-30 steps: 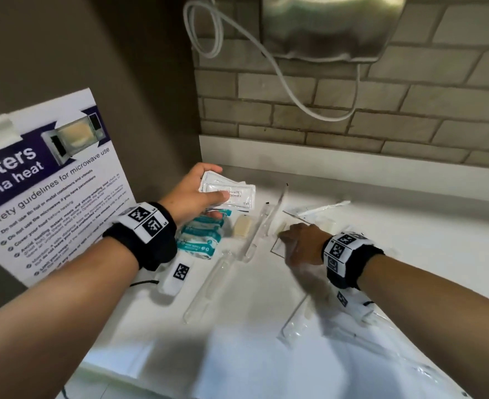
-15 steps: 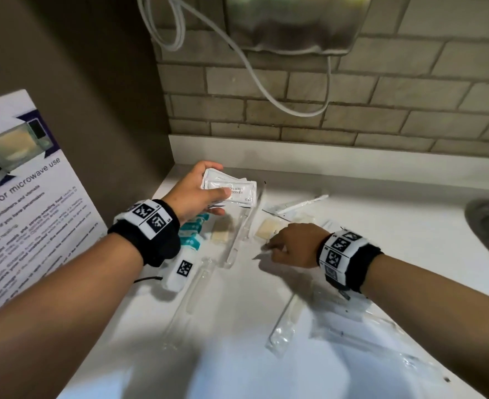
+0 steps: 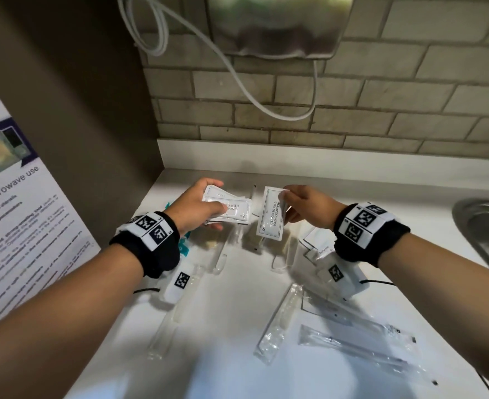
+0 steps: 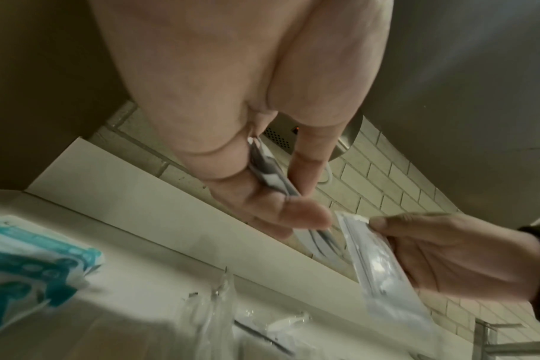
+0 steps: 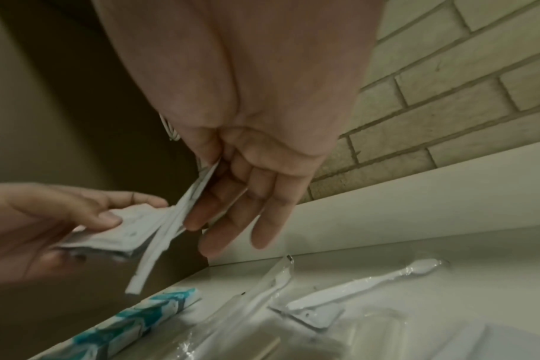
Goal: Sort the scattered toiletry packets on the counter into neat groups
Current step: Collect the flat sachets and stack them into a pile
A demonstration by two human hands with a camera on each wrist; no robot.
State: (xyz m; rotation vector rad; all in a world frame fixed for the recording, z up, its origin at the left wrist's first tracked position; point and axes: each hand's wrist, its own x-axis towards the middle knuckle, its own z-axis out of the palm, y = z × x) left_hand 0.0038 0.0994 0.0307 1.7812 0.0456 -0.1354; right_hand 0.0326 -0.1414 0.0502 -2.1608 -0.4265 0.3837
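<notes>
My left hand [image 3: 208,204] grips a small stack of white shampoo packets [image 3: 229,210] above the back of the white counter [image 3: 231,326]. My right hand [image 3: 288,197] pinches one more shampoo packet [image 3: 269,217] by its top edge, and it hangs upright just right of the stack. In the left wrist view the stack [image 4: 272,175] sits between thumb and fingers, with the single packet [image 4: 382,265] close beside it. In the right wrist view the pinched packet [image 5: 173,219] touches or overlaps the stack [image 5: 117,233]; I cannot tell which.
Teal-printed packets [image 3: 183,246] lie under my left wrist. Clear toothbrush sleeves [image 3: 278,321] and flat packets [image 3: 352,341] lie scattered in front. A steel sink [image 3: 485,234] is at the right, a poster [image 3: 21,226] at the left, and a hand dryer [image 3: 275,24] with a cable overhead.
My right hand has risen from the counter with a shampoo packet and carried it up beside the stack. My left hand still holds the stack at about the same place.
</notes>
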